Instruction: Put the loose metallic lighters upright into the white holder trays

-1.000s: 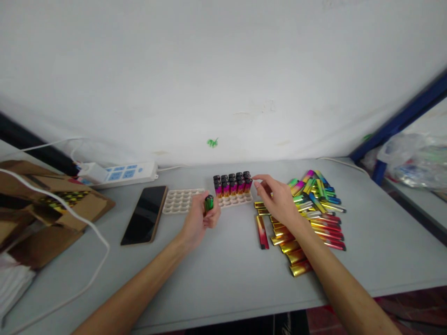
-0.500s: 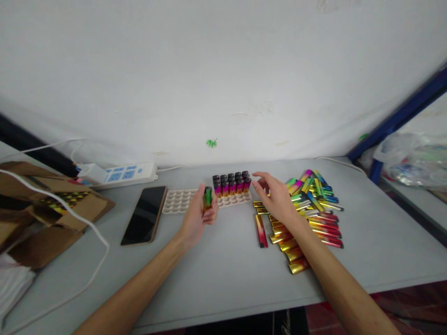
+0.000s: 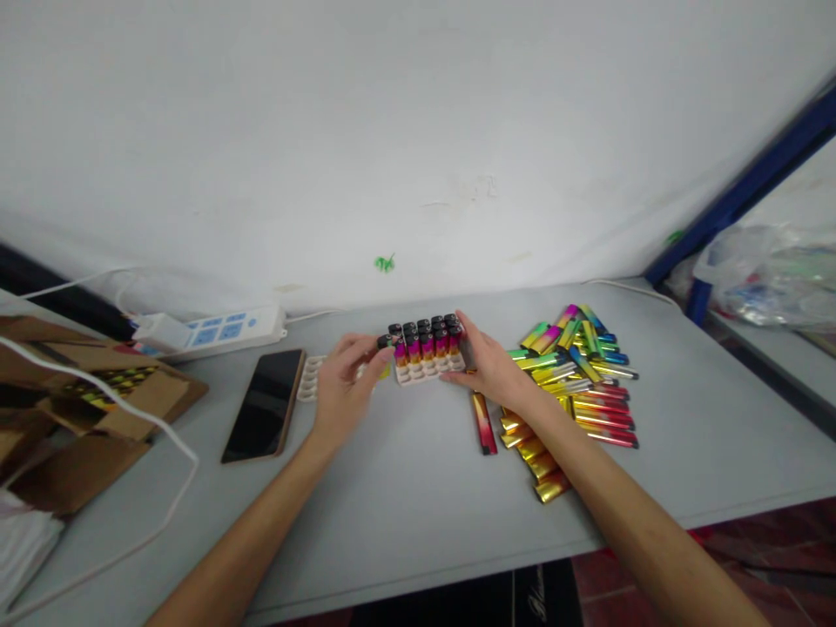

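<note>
A pale moulded tray [image 3: 421, 373] with round pockets lies near the wall, its right part carrying upright lighters [image 3: 428, 347] with black tops and purple-to-gold bodies. My left hand [image 3: 346, 383] pinches a lighter [image 3: 385, 341] at the left end of these rows; its black top and a bit of yellow-green body show, and the fingers cover the rest. My right hand [image 3: 500, 374] grips the tray's right end, thumb at the front and fingers along the lighters at the back. Close to its wrist lies a heap of loose metallic lighters [image 3: 588, 366], with one red-gold lighter [image 3: 483, 422] apart in front.
Left of the tray lie a phone [image 3: 265, 405] and a white power strip [image 3: 228, 329]. An open cardboard box [image 3: 163, 401] holding more lighters stands at the far left, a white cable [image 3: 176, 514] looping past it. A blue post [image 3: 738, 200] rises at the right.
My left hand has brought its lighter from in front of the tray to the left end of the upright rows. My right hand has closed onto the tray's right end.
</note>
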A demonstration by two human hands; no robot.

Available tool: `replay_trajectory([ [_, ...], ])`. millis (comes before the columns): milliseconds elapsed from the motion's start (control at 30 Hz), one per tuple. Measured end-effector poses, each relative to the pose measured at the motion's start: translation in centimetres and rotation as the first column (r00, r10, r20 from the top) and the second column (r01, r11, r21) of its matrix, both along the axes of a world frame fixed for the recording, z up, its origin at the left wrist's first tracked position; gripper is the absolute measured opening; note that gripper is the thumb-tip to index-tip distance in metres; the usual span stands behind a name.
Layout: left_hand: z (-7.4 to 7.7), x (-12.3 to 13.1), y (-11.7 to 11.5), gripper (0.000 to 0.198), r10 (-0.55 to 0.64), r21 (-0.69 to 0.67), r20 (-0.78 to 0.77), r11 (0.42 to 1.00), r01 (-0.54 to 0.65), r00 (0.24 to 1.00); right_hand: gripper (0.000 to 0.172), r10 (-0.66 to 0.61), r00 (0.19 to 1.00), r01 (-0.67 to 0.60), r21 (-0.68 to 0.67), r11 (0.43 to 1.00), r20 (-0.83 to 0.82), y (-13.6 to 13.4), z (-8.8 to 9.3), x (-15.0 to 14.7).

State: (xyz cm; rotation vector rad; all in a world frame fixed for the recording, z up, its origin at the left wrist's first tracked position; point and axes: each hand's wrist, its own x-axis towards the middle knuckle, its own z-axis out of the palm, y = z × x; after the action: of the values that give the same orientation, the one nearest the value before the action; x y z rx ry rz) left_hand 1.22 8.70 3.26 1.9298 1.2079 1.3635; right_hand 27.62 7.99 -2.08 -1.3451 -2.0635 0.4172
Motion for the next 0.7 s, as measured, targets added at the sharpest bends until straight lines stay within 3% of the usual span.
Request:
replay_trajectory([
  [267,-0.1,-1.3,0.8,0.022,-0.076,0.143,-0.283,0.982,0.12,0.956,0.116,-0.058,0.998,0.058,-0.076,0.995,0.005,-0.2,0.9,0.1],
  [533,-0.9,-2.0,1.3,0.028,-0.146,0.132,-0.366,0.97,0.207,0.919,0.114,-0.051,0.998,0.054,-0.089,0.995,0.027,-0.4,1.2,0.1],
  [700,-0.9,-1.7,1.3,0.024,-0.136,0.195,-0.439,0.951,0.242,0.888,0.112,-0.049,0.998,0.052,-0.098,0.994,0.036,-0.4,1.3,0.1],
])
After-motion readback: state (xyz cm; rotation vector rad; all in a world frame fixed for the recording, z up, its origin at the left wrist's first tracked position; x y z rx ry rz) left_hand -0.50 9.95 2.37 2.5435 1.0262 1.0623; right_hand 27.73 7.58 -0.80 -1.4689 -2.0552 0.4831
